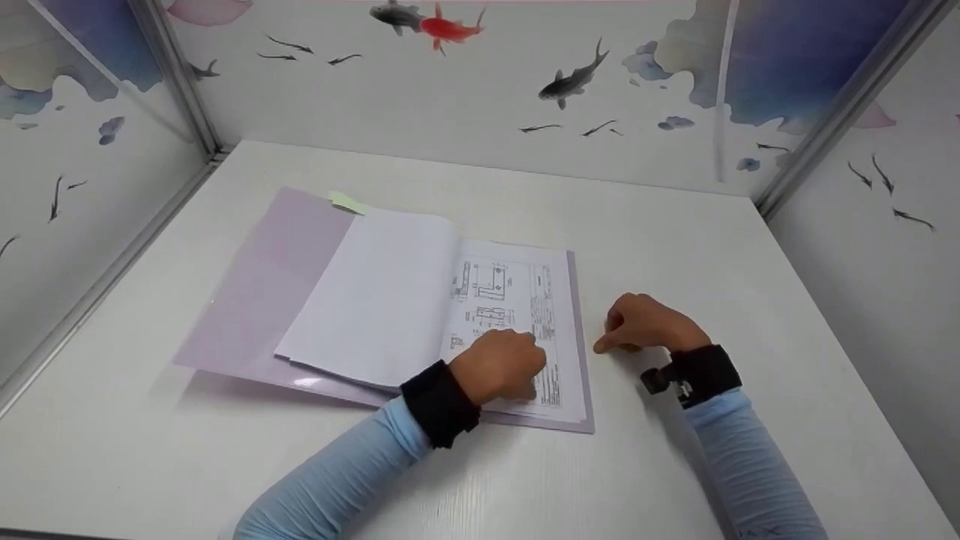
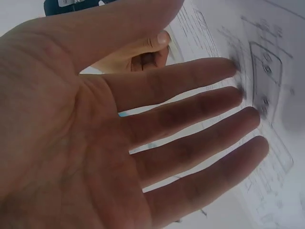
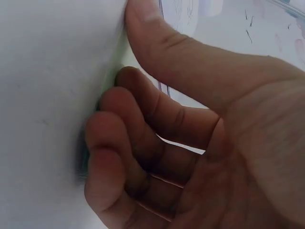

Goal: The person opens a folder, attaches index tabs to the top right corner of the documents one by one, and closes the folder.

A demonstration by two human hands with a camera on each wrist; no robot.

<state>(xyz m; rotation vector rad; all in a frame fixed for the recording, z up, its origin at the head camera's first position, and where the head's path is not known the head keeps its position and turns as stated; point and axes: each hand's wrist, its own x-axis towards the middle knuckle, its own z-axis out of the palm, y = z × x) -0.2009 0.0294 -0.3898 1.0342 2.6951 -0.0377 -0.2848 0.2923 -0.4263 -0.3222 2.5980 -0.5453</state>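
Note:
A lilac folder [image 1: 255,277] lies spread on the white table, with a stack of paper sheets in it. A blank turned sheet [image 1: 379,292] covers part of its left side, and a printed page with technical line drawings [image 1: 491,281] is exposed on the right. My left hand [image 1: 499,365] is over that page; in the left wrist view its fingers [image 2: 186,112] are straight and slightly spread, tips by the drawing. To the right of the folder, my right hand [image 1: 649,324] rests on the table, fingers loosely curled, nothing evident in them. A greenish strip shows beside those fingers [image 3: 107,131], too blurred to identify.
A pale green tab [image 1: 347,202] sticks out at the folder's top edge. White panels printed with fish [image 1: 570,82] enclose the back and both sides of the table [image 1: 675,232], with metal posts [image 1: 847,112] at the corners.

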